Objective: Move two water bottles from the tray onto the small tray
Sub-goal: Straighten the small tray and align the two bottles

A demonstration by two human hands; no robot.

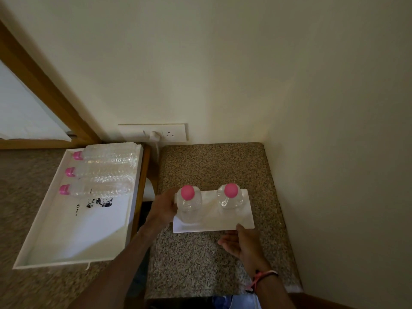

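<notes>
While three clear water bottles with pink caps [98, 172] lie on their sides at the far end of the big white tray [55, 233], the near part of that tray is bare, with only a dark smudge [99, 202] on it. The big tray sits on the left, and there is a dark gap between it and the speckled stone counter [200, 264].

The left hand [163, 208] reaches across that gap. It sits against the left side of the left bottle [189, 205], which stands up on the small white tray [214, 219]. The fingers are hidden behind the bottle, so I cannot tell how tight the hold is.

The right bottle [229, 199] stands near the far edge of the small tray, apart from the left one, and no hand touches it.

The right hand [242, 244] is at the near edge of the small tray. Its thumb lies on top of the rim and its other fingers are loosely spread below.

The counter is bare in front of the small tray. The wall [334, 152] is close on the right side.
</notes>
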